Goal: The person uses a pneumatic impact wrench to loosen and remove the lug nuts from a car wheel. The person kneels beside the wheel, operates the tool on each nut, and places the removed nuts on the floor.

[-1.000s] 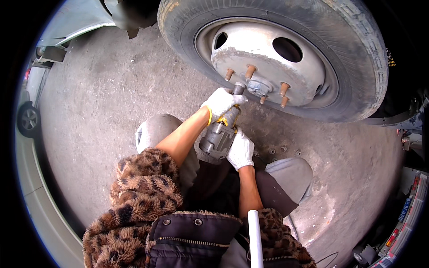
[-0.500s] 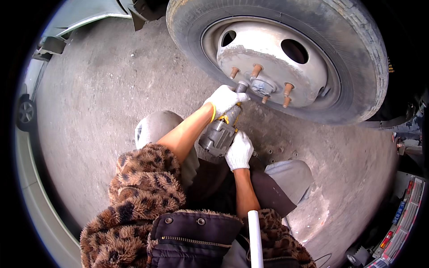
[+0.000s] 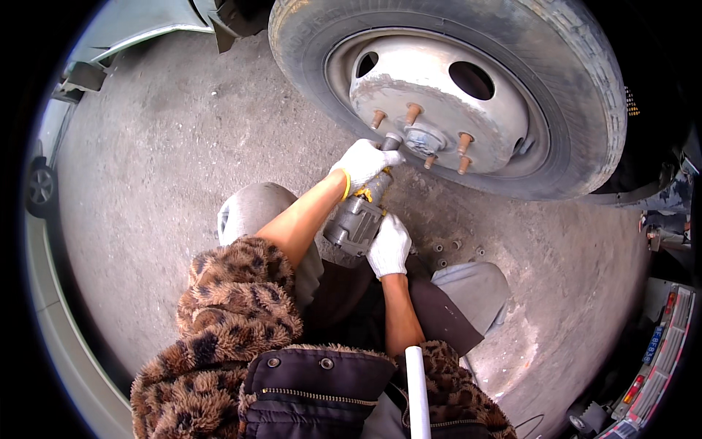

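Note:
A grey impact wrench (image 3: pixel 354 225) lies across between my two hands, its nose pointing up toward the wheel. My left hand (image 3: pixel 363 164), in a white glove, is wrapped round its front end, just behind the socket (image 3: pixel 393 139). My right hand (image 3: pixel 390 246), gloved too, grips the rear part by the handle, which is mostly hidden. In front stands a large wheel with a worn steel rim (image 3: pixel 439 95) and a dusty tyre (image 3: pixel 574 102). Several rusty studs (image 3: pixel 465 143) stick out around its hub (image 3: pixel 424 137). The socket's end is close to the hub; whether they touch I cannot tell.
Several lug nuts (image 3: pixel 440 249) lie on the concrete floor (image 3: pixel 168 146) near my right knee (image 3: pixel 472 289). A pale car (image 3: pixel 66 344) runs along the left side. At the lower right is a vehicle's bumper with lights (image 3: pixel 662 351).
The wheel sits slightly further left and higher in the picture, and more of the nuts on the floor shows. Both hands keep their hold on the impact wrench, almost unmoved.

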{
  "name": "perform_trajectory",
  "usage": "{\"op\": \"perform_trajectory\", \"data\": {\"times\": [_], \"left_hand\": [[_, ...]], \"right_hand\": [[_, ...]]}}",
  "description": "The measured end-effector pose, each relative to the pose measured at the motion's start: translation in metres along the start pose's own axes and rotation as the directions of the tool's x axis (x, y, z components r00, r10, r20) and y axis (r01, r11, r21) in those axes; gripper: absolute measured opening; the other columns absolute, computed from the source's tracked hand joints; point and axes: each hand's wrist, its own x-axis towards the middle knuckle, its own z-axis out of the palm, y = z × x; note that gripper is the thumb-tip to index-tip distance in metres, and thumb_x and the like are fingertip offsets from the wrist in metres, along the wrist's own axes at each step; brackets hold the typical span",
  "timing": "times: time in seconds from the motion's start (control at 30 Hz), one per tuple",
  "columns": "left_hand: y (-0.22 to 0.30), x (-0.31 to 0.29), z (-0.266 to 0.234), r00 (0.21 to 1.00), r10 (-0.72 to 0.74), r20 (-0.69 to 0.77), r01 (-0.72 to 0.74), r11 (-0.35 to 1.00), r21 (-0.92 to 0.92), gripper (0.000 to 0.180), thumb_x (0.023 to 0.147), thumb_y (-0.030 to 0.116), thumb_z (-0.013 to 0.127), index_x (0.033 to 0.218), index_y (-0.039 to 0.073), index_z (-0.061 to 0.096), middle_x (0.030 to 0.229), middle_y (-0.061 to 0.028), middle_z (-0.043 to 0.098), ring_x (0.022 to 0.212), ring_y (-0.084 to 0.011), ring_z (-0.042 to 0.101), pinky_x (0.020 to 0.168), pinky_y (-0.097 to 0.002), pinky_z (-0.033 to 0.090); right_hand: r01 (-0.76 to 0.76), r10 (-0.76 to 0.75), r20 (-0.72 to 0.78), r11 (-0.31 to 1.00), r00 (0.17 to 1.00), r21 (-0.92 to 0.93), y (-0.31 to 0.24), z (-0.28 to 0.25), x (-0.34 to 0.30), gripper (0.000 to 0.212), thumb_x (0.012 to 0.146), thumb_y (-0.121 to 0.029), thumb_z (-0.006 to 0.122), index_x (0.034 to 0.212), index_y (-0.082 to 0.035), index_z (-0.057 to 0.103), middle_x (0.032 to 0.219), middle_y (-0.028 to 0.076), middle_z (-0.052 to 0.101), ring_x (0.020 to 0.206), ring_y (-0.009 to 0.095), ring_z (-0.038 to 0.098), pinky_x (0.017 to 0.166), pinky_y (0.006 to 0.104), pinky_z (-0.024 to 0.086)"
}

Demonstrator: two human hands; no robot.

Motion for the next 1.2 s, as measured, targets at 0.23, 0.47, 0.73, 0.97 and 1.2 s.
{"op": "perform_trajectory", "data": {"times": [0.23,0.47,0.73,0.97,1.2], "left_hand": [[-0.003,0.003,0.0,1.0,0.015,-0.004,-0.015,1.0,0.024,0.043,0.085,0.027,0.073,0.107,-0.01,0.067,0.089,-0.016,0.071,0.072,-0.0221,0.071,0.067,-0.0362,0.056],[0.004,-0.002,0.002,1.0,-0.013,0.006,0.013,1.0,0.006,0.043,0.085,0.028,0.073,0.106,-0.01,0.068,0.09,-0.0155,0.071,0.072,-0.0216,0.07,0.067,-0.0363,0.056],[0.001,0.002,0.003,1.0,0.004,-0.007,-0.003,0.999,0.04,0.045,0.087,0.031,0.073,0.108,-0.009,0.068,0.09,-0.0154,0.071,0.072,-0.021,0.069,0.067,-0.0365,0.056],[0.009,-0.001,0.003,1.0,-0.016,0.012,0.016,1.0,0.013,0.048,0.089,0.034,0.073,0.11,-0.008,0.067,0.088,-0.0152,0.071,0.071,-0.0199,0.068,0.066,-0.0362,0.055],[-0.002,0.006,0.003,1.0,0.002,-0.015,-0.001,0.999,0.036,0.054,0.085,0.04,0.075,0.106,-0.009,0.071,0.09,-0.0153,0.071,0.076,-0.0216,0.067,0.072,-0.0376,0.053]], "right_hand": [[0.0,0.0,0.0,1.0,1.0,-0.015,0.001,0.003,0.0,0.017,0.079,-0.007,0.065,0.094,0.002,0.063,0.092,0.025,0.068,0.088,0.045,0.067,0.081,0.0503,0.053],[-0.013,0.013,0.014,1.0,1.0,0.008,0.002,0.004,0.0,0.016,0.08,-0.008,0.066,0.093,0.001,0.063,0.091,0.025,0.068,0.088,0.045,0.067,0.082,0.0505,0.053],[-0.002,0.002,0.017,1.0,1.0,-0.005,-0.001,0.002,-0.002,0.017,0.08,-0.008,0.066,0.093,0.002,0.062,0.091,0.025,0.068,0.088,0.045,0.066,0.082,0.0506,0.053],[-0.004,0.004,0.008,1.0,1.0,0.006,0.001,0.003,-0.002,0.017,0.08,-0.009,0.066,0.093,0.001,0.062,0.09,0.025,0.067,0.088,0.045,0.066,0.081,0.0507,0.053],[-0.007,0.007,0.019,1.0,1.0,-0.011,-0.002,0.001,-0.002,0.017,0.08,-0.009,0.067,0.093,0.001,0.063,0.09,0.024,0.068,0.087,0.045,0.067,0.08,0.051,0.053]]}}
